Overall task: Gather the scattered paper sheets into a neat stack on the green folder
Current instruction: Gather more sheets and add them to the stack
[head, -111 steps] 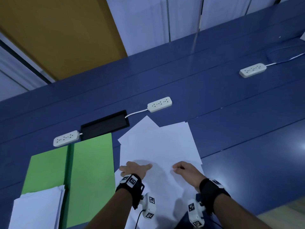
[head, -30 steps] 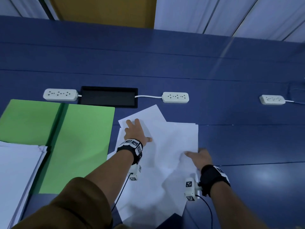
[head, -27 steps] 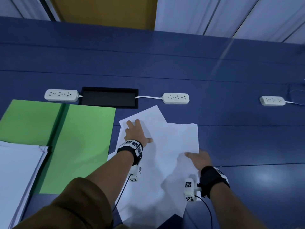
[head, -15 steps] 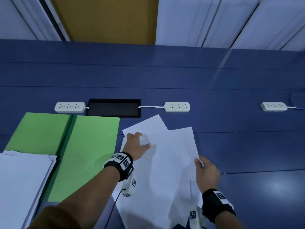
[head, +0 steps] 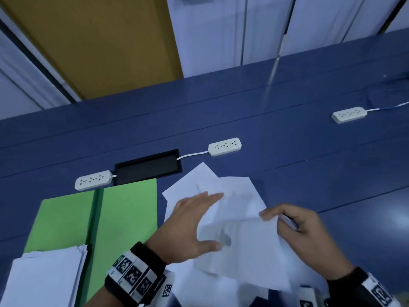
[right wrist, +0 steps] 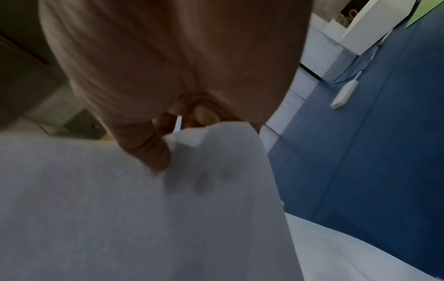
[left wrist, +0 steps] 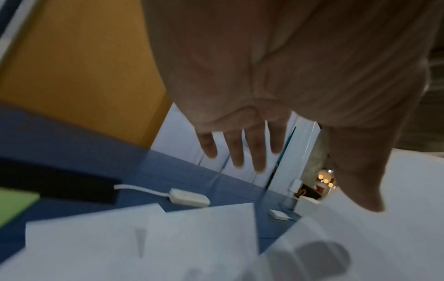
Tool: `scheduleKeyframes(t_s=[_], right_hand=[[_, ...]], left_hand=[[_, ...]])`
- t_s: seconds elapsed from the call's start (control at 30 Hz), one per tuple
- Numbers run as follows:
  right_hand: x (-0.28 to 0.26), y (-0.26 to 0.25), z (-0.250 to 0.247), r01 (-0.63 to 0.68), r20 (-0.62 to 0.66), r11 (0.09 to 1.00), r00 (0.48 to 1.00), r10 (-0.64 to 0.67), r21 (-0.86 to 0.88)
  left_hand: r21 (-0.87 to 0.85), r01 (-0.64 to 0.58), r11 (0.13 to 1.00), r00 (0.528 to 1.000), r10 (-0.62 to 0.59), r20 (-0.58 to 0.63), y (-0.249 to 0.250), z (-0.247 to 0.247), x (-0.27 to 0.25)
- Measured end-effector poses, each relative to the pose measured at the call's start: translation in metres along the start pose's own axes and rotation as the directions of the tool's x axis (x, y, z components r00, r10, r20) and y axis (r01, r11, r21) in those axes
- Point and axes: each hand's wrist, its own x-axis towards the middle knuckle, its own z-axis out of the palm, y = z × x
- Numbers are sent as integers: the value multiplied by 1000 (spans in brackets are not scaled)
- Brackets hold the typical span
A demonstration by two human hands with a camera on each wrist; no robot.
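The green folder (head: 126,213) lies open at the left of the blue table, with a white paper stack (head: 44,280) on its near left part. Scattered white sheets (head: 199,180) overlap just right of the folder. My right hand (head: 272,216) pinches the edge of one sheet (head: 243,251) and holds it lifted and curved above the others. The right wrist view shows the thumb (right wrist: 153,152) pressed on that sheet (right wrist: 120,209). My left hand (head: 205,220) is open over the sheets (left wrist: 120,237), its fingers (left wrist: 240,148) straight and its thumb beside the lifted sheet.
Three white power strips (head: 224,146) (head: 93,180) (head: 349,114) lie farther back on the table (head: 309,185). A black cable hatch (head: 147,169) sits behind the folder. Bare blue tabletop stretches to the right of the sheets.
My right hand has pinched a sheet at the right edge and raised it toward me. My left hand has come off the pile and straightened its fingers. The head view has tilted.
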Motion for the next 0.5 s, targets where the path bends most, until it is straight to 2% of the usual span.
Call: scheduleKeyframes(t_s=[0.07, 0.17, 0.27, 0.33, 0.43, 0.5], right_hand=[[7, -23, -5, 21, 32, 999, 999, -22, 38], [23, -37, 1, 61, -17, 993, 998, -60, 102], [40, -29, 22, 41, -100, 990, 993, -55, -137], [51, -27, 41, 85, -91, 947, 989, -118, -309], [65, -30, 72, 225, 34, 866, 971, -235, -447], [72, -38, 88, 241, 54, 848, 968, -245, -472]], left_hand=[[-129, 14, 992, 997, -4, 74, 16, 8, -9], [-340, 69, 938, 991, -24, 134, 41, 16, -21], [-519, 13, 855, 990, 62, 126, 66, 17, -20], [-560, -2, 828, 993, 69, 99, 78, 17, -17], [-562, 108, 820, 994, -105, 38, 77, 21, -11], [-515, 233, 825, 946, -315, -76, 62, 23, -9]])
